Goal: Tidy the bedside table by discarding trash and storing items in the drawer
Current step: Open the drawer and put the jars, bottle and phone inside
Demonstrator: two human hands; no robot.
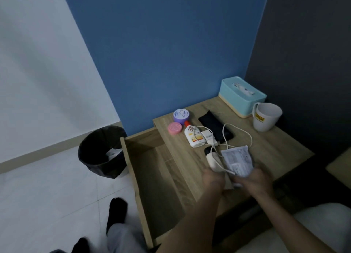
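On the wooden bedside table point(266, 138) my right hand point(252, 180) grips a grey-white printed packet point(237, 160) near the front edge. My left hand point(213, 178) meets it there, fingers curled at the packet's lower end and at a white tube with a black cap point(211, 157); which one it holds is blurred. A white charger with its cable point(208, 136) lies behind, next to a white lotion bottle with a red cap point(193, 137), a pink round tin point(174, 128), a purple jar point(181, 116) and a black pouch point(215, 126). The drawer point(163, 176) stands pulled open to the left, bare inside.
A black-lined bin point(102, 152) with white paper in it stands on the tiled floor left of the drawer. A teal tissue box point(242, 96) and a white mug point(266, 116) sit at the table's back right. My sock-clad feet point(115, 213) are at the bottom left, white bedding point(303, 232) bottom right.
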